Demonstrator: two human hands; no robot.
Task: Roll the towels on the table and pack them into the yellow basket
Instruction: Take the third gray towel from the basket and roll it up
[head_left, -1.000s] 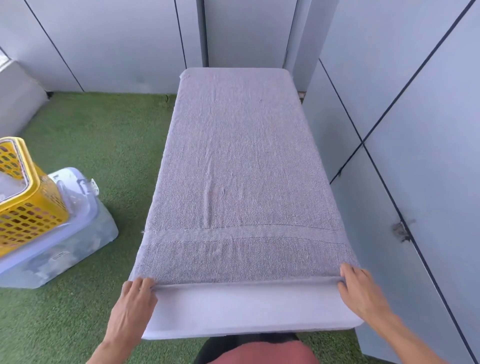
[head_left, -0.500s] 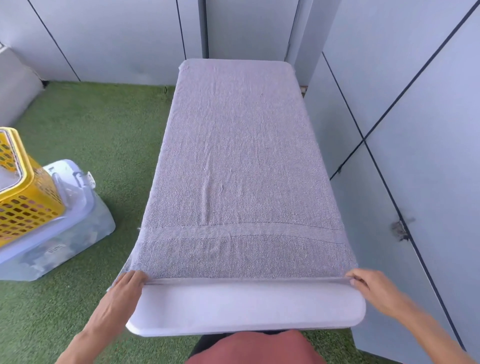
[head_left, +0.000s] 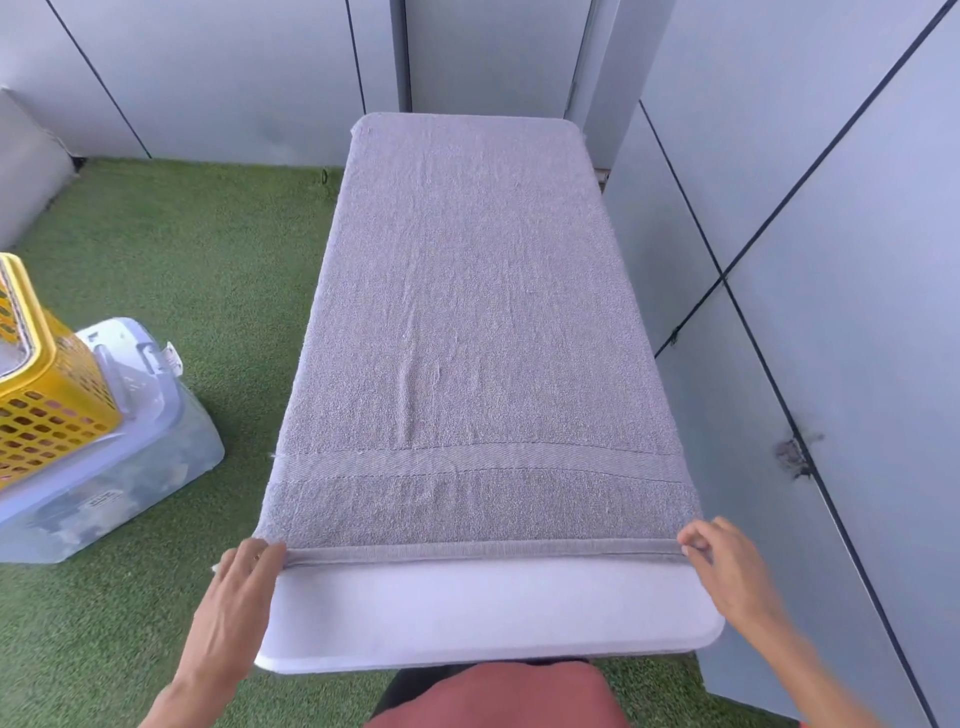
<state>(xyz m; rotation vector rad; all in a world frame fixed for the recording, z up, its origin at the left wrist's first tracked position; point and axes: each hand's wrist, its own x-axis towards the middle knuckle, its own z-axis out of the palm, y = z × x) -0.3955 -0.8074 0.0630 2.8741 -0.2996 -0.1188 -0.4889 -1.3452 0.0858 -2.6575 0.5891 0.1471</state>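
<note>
A grey towel (head_left: 467, 322) lies spread flat along nearly the whole white table (head_left: 483, 613), with a bare strip of table at the near end. My left hand (head_left: 236, 603) pinches the towel's near left corner. At the near right corner, my right hand (head_left: 727, 566) pinches the hem between its fingertips. The near hem runs straight between the two hands. The yellow basket (head_left: 47, 395) stands at the far left, cut off by the frame edge.
The basket sits on a clear plastic bin with a white lid (head_left: 119, 447) on green artificial grass (head_left: 197, 249). Grey wall panels (head_left: 831, 260) close in right of the table and behind it. A person's red clothing (head_left: 498, 696) shows at the bottom.
Both hands have kept hold of the towel's near corners and the near hem has come a little further up the table. The view has shifted slightly.
</note>
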